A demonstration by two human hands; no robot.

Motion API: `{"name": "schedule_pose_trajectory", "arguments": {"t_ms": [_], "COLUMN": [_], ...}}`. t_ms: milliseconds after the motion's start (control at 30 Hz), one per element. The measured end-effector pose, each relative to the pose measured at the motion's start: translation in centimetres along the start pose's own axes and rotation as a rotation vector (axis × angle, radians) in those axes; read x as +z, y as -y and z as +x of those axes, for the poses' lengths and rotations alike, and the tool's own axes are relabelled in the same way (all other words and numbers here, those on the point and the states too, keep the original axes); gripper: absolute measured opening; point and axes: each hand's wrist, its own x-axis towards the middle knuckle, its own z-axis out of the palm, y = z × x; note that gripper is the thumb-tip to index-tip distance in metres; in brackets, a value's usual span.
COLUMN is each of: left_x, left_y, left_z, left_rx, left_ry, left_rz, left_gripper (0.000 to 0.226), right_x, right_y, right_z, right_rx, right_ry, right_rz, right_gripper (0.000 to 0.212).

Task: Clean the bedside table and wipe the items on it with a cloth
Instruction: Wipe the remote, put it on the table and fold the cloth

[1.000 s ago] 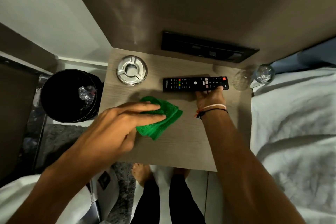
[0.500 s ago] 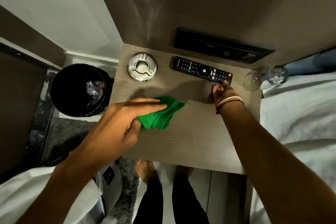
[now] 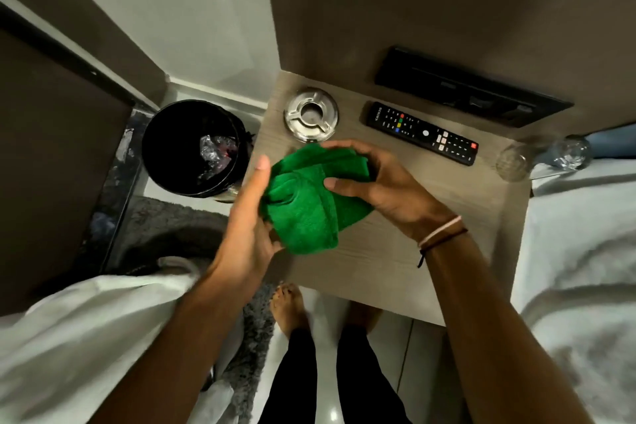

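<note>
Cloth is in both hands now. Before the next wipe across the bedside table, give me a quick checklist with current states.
1. Green cloth held by left hand and right hand: ok.
2. Cloth folded flat for wiping: not ok, bunched.
3. Remote set back near the wall: ok.
4. Ashtray clear of the hands: ok.
5. Glass safely away from table edge: not ok, at the right corner.
6. Surface dust remaining: cannot tell.

You are working in dim, warm indoor light coming from above. Soft glare streaks the brown wall panel (image 3: 430, 3), and the metal ashtray (image 3: 310, 113) shows bright reflections. The bin (image 3: 192, 148) interior reads near black. Wide-angle distortion bends the frame edges. Motion blur softens the bedding (image 3: 581, 251) and the white garment (image 3: 86, 330).
</note>
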Motion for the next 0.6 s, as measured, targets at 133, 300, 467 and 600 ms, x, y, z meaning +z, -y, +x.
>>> {"name": "schedule_pose_trajectory", "arguments": {"t_ms": [133, 300, 467, 600], "left_x": [-0.4, -2.5, -5.2, -6.3], "left_y": [1.5, 3.4, 4.3, 3.5], "left_z": [-0.4, -0.1, -0.5, -1.5], "left_rx": [-0.050, -0.064, -0.087, -0.094], "left_ry": [-0.289, -0.329, -0.336, -0.295], "left_rz": [0.036, -0.218, -0.197, -0.131], "left_gripper": [0.074, 0.047, 0.040, 0.058], "right_x": [2.2, 4.3, 5.8, 6.5], "right_y": [2.5, 3.3, 2.4, 1.9], "right_z": [2.0, 4.7, 5.6, 5.0], "right_rx": [0.013, 0.053, 0.079, 0.084], "right_ry": [0.097, 0.128, 0.047, -0.039], "right_rz": [-0.242, -0.370, -0.407, -0.349], "right_gripper": [0.061, 0.050, 0.045, 0.044]}}
